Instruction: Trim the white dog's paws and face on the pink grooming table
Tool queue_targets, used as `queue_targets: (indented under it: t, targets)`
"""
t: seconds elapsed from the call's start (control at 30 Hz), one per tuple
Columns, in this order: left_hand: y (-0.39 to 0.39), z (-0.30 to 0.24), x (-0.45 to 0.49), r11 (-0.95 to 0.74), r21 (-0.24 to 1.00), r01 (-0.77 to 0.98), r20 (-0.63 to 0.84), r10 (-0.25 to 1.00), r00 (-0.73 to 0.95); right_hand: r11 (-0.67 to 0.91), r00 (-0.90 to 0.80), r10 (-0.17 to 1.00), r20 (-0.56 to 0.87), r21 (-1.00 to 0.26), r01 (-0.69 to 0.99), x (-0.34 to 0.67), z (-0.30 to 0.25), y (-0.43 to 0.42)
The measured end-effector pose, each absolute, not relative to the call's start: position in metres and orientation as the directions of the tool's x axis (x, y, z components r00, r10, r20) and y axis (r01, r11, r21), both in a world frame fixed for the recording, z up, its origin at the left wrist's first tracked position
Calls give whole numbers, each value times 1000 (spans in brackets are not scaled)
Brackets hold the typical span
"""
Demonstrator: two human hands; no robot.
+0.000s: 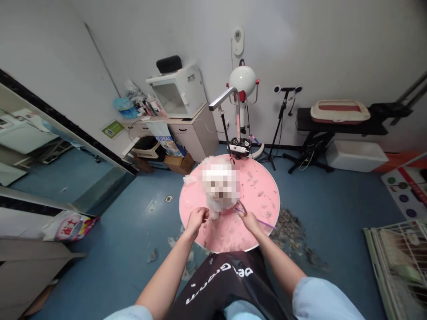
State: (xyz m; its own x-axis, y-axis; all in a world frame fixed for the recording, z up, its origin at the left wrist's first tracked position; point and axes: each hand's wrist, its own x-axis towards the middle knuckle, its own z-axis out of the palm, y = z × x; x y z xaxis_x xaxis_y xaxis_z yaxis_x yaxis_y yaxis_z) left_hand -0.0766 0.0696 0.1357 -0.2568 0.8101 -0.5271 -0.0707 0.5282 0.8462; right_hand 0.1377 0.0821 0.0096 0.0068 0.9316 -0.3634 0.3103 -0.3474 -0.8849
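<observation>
A fluffy white dog (215,202) is on a round pink grooming table (190,209), its face blurred out. My left hand (198,219) is at the dog's front leg, on the left side, with fingers curled together. Whether they grip the leg's fur or something small, I cannot tell. My right hand (248,219) is closed around a thin purple rod (266,223), low at the dog's other side. The rod points from the dog toward the table's right rim; its exact kind is too small to make out. Loose hair clippings (262,194) lie across the tabletop.
Behind the dog stands a grooming arm (223,98) with a hanging black strap (224,126). A white dryer (242,79) on a stand is beyond it. Cut hair (292,231) is heaped on the floor at right. A wire cage (400,258) stands at lower right.
</observation>
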Motion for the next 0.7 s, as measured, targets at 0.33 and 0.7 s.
queue_targets:
  t: [0.33, 0.7]
  targets:
    - [102, 154, -46, 460, 622, -634, -595, 804, 0, -267, -86, 848, -523, -562, 783, 225, -18, 91]
    - [118, 170, 37, 299, 886, -354, -421, 839, -345, -346, -148, 933, -328, -930, -121, 186, 25, 78]
